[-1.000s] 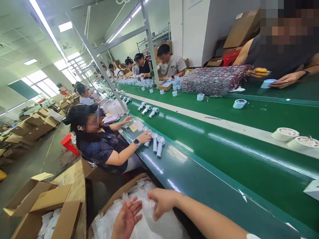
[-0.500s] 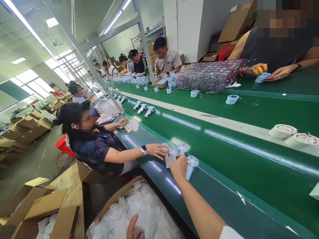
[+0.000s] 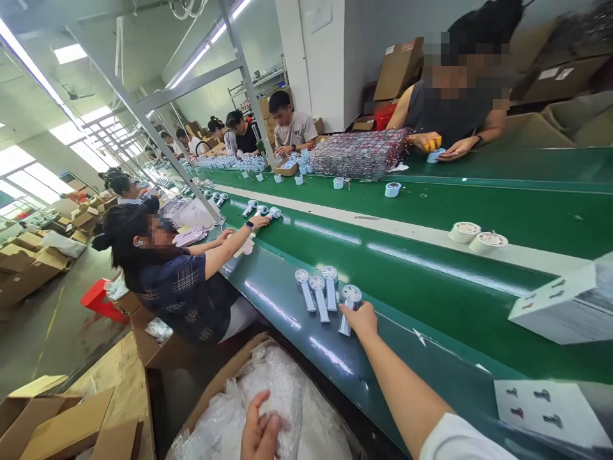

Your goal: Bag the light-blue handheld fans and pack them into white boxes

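My right hand [image 3: 363, 319] grips a light-blue handheld fan [image 3: 351, 294] by its neck, on the dark green bench top. Three more such fans lie just left of it: one at the far left [image 3: 306, 295], one in the middle [image 3: 320, 300] and one behind [image 3: 330, 287]. Low in the view, my left hand [image 3: 261, 427] hovers over clear plastic bags [image 3: 287, 390] in a carton, its fingers bent and apart with nothing visible between them.
A co-worker [image 3: 186, 275] on the left reaches to fans [image 3: 274, 213] on the green belt [image 3: 407, 255]. Two white round parts [image 3: 487, 241] stand on the pale divider. White boxes [image 3: 550, 412] are at the right. Another person sits across, near a wire bundle [image 3: 359, 153].
The view has shifted right. The co-worker's hand has left the near fans for those farther up the belt. My right hand has moved onto the rightmost fan. My left hand shows more.
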`<move>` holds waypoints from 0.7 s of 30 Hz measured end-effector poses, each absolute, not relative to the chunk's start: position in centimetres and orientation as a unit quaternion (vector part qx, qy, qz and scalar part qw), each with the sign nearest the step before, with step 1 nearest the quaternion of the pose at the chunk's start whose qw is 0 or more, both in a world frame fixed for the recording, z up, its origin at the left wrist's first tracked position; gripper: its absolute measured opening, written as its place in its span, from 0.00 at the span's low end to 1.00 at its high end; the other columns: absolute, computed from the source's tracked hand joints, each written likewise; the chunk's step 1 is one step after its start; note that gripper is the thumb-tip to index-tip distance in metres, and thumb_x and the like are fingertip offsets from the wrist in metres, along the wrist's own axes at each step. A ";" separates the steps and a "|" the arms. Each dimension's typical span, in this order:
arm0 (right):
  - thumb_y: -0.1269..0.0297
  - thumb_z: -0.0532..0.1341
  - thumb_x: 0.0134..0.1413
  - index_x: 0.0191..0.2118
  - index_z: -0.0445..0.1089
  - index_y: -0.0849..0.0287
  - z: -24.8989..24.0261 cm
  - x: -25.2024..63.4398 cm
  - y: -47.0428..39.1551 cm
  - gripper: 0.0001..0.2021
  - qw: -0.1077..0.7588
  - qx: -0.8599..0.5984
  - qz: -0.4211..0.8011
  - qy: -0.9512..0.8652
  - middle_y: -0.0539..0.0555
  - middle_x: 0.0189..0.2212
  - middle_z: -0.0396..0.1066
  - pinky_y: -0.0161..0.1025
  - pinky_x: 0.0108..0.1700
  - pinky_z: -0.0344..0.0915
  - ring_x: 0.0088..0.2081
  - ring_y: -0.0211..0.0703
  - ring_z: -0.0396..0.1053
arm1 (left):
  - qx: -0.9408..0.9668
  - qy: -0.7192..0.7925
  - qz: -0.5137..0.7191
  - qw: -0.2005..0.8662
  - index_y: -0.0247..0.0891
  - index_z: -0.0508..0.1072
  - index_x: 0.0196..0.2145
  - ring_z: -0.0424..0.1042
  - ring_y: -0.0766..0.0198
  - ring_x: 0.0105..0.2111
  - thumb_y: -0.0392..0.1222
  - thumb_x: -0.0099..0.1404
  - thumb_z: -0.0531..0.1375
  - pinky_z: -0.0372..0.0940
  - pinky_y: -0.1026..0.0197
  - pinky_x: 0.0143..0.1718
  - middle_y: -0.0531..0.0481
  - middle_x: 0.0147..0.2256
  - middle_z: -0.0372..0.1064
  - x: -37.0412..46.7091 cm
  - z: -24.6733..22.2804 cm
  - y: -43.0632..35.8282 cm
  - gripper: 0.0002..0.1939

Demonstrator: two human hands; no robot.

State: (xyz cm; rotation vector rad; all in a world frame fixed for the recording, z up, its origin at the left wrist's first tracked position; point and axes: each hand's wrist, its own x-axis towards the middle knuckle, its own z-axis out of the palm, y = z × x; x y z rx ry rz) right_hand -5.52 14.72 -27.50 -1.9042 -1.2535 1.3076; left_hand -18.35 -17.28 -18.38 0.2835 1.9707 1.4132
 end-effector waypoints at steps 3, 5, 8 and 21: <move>0.60 0.58 0.47 0.46 0.63 0.64 -25.9 -3.9 14.1 0.20 0.261 -0.669 0.552 -0.424 0.67 0.42 0.70 0.49 0.48 0.64 0.48 0.60 0.68 | 0.011 0.683 0.599 0.419 0.39 0.72 0.44 0.70 0.65 0.25 0.52 0.45 0.70 0.59 0.66 0.25 0.50 0.28 0.73 -18.3 -17.3 -15.9 0.29; 0.60 0.55 0.51 0.46 0.63 0.61 -24.1 -2.5 12.3 0.17 0.275 -0.615 0.612 -0.414 0.62 0.40 0.72 0.44 0.45 0.67 0.45 0.53 0.71 | -0.042 0.638 0.611 0.466 0.38 0.73 0.34 0.71 0.64 0.29 0.49 0.42 0.71 0.61 0.66 0.27 0.49 0.30 0.72 -18.2 -16.9 -15.0 0.22; 0.57 0.59 0.49 0.44 0.65 0.60 -20.7 -0.3 7.1 0.17 0.252 -0.490 0.728 -0.409 0.58 0.36 0.73 0.40 0.37 0.70 0.35 0.47 0.73 | -0.024 0.631 0.617 0.470 0.35 0.72 0.26 0.66 0.69 0.25 0.44 0.41 0.71 0.58 0.68 0.25 0.53 0.24 0.68 -17.8 -17.0 -14.1 0.16; 0.57 0.69 0.39 0.51 0.63 0.61 -17.4 2.7 -7.4 0.31 -0.002 -0.162 0.949 -0.269 0.52 0.29 0.72 0.29 0.21 0.63 0.21 0.38 0.72 | 0.288 0.573 0.462 0.613 0.33 0.70 0.13 0.54 0.72 0.20 0.45 0.47 0.68 0.53 0.66 0.25 0.54 0.15 0.62 -14.6 -15.4 -15.5 0.16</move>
